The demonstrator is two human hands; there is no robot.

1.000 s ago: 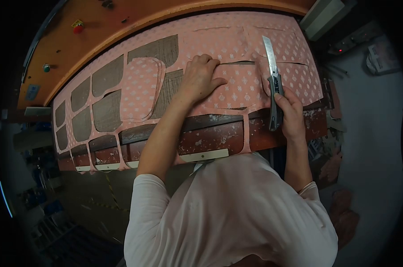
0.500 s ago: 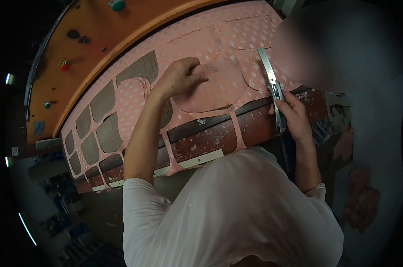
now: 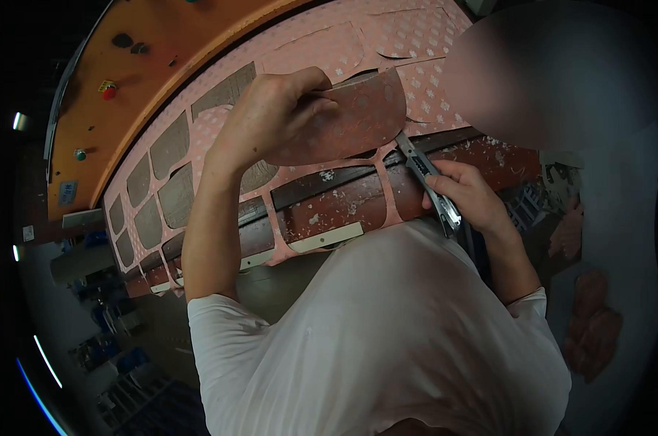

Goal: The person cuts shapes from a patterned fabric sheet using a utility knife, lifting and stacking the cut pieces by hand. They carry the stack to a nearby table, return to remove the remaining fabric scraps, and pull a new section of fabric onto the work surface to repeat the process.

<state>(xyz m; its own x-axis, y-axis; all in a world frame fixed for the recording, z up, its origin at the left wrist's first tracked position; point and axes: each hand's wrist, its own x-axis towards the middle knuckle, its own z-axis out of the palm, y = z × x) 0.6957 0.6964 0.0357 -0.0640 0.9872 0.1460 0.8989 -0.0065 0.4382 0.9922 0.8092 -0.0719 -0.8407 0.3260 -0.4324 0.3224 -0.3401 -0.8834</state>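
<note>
My left hand (image 3: 289, 105) pinches the upper edge of a pink patterned cut-out piece (image 3: 369, 120), which is lifted and tilted up from the sheet. The pink sheet (image 3: 311, 57) around it carries pale printed motifs and cut outlines. In my right hand (image 3: 465, 190) is a utility knife (image 3: 425, 173), its blade pointing up and left, with the tip close to the piece's lower right corner. Partly hidden behind my left hand lies a stack of cut pieces (image 3: 214, 118).
Grey-brown openings (image 3: 169, 152) show through the cut sheet at left. An orange machine panel (image 3: 155, 54) with a red button (image 3: 109, 92) and green button (image 3: 80, 155) borders the far side. White crumbs dot the dark red front surface (image 3: 343, 211). Pink pieces (image 3: 592, 327) lie at lower right.
My left hand has raised the pink piece from lying nearly flat to tilted up. The knife has moved left and down, its blade now by the piece's corner.
</note>
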